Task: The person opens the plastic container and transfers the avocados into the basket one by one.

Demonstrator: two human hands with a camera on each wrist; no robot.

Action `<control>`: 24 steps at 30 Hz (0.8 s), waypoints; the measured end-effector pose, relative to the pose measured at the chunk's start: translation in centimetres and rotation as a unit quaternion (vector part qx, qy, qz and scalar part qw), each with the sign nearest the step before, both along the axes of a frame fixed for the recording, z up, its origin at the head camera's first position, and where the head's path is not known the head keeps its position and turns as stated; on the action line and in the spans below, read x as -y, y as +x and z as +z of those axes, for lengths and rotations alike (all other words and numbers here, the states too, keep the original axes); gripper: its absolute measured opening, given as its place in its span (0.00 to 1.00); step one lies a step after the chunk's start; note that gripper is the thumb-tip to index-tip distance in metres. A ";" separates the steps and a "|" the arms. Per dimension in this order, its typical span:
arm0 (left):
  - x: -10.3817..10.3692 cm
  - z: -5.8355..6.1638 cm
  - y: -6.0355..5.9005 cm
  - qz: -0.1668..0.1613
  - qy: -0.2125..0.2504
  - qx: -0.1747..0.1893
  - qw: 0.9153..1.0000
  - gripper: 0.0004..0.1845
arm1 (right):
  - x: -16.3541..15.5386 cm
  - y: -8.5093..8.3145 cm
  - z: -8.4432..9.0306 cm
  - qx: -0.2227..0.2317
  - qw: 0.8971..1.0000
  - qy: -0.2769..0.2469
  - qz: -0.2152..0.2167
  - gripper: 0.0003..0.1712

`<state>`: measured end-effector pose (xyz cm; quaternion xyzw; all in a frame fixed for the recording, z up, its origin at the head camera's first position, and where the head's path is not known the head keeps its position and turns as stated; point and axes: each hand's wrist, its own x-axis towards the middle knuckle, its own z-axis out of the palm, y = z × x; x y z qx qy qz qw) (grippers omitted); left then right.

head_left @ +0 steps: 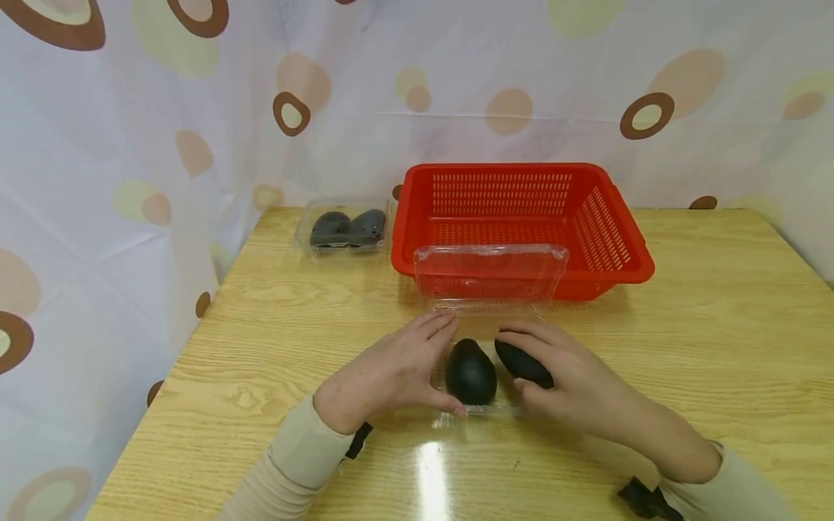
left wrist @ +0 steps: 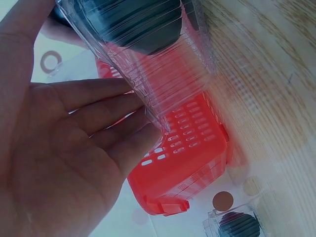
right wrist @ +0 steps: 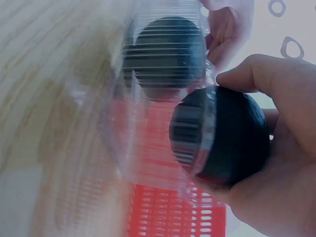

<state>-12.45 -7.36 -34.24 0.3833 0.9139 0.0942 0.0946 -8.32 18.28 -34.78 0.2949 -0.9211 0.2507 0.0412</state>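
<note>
Nearer than the red basket, the clear box should be steadied by the left hand, thumb and fingers apart, while the right hand, fingers clamped on the right dark fruit, lowers it gently.

Room to pass lies over the wood-grained table on the left and right. On the far side, the raised transparent plastic lid stands in the way, then the red perforated plastic basket, with a clear plastic box at far left.
</note>
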 end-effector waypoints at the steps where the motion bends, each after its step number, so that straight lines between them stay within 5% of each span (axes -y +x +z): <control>1: 0.0 0.0 0.0 0.001 0.000 0.002 1.000 0.62 | -0.1 0.1 0.1 -0.002 1.000 -0.002 0.001 0.35; 24: 0.0 0.0 -0.1 0.004 0.001 0.014 1.000 0.62 | -4.4 0.8 3.2 0.071 0.995 -0.076 -0.009 0.35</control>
